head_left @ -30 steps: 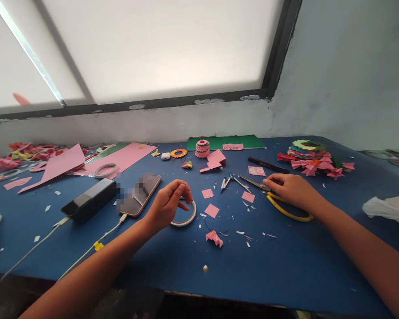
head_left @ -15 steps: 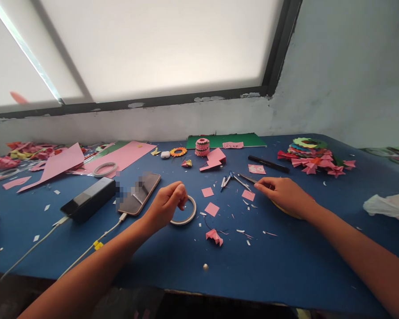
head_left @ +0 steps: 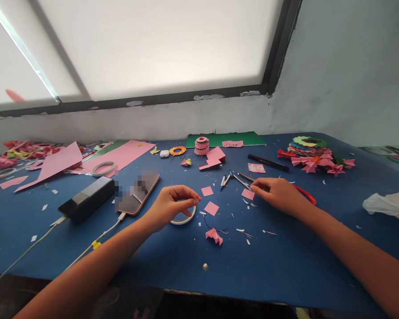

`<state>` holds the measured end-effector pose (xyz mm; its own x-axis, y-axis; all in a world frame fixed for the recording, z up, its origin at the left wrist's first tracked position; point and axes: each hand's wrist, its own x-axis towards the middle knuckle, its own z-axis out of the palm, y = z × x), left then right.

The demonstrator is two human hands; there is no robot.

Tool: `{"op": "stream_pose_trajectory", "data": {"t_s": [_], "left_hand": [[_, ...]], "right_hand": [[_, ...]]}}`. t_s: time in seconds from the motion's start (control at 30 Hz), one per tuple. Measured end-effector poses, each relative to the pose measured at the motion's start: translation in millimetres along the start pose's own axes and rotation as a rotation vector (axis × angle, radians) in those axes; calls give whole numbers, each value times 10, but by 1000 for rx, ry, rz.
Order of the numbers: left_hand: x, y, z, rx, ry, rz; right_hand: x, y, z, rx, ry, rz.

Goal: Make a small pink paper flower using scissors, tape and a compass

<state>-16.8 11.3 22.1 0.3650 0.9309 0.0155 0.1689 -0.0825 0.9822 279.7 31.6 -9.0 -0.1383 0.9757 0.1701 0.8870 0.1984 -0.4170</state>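
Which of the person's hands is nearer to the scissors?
The right. The right hand is over the scissors, hiding their middle; the left hand is farther off to their left, partly covering a white tape roll.

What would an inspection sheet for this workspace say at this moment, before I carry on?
Surface: blue tabletop, littered with paper scraps.
Things at hand: pink squares lying flat; scissors mostly hidden; compass-like tool beside them.
Clutter: phone, black box, black marker, paper decorations.
Left hand: over a tape roll; nothing seen in its grasp.
Right hand: covers part of the scissors, beside one pink square; contact unclear.
Cables: one white cable at the phone, another at the black box.
Surroundings: window, pale wall.
Other people: nothing seen.
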Motion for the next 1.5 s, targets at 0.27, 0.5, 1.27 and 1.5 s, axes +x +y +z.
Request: {"op": "stream_pose_trajectory", "data": {"t_s": [0.27,0.5,1.27,1.5], "left_hand": [[0,-57,62,93,-92,0],[-71,-81,134,463,-298,251],[-149,25,290,-415,-110,-211],[-194,18,316,-396,-110,-197]], "right_hand": [[180,71,106,-81,-5,43],[495,-47,129,31,-28,141],[-412,-876,24,1192,101,-289],[-500,-970,173,931,162,-469]]}}
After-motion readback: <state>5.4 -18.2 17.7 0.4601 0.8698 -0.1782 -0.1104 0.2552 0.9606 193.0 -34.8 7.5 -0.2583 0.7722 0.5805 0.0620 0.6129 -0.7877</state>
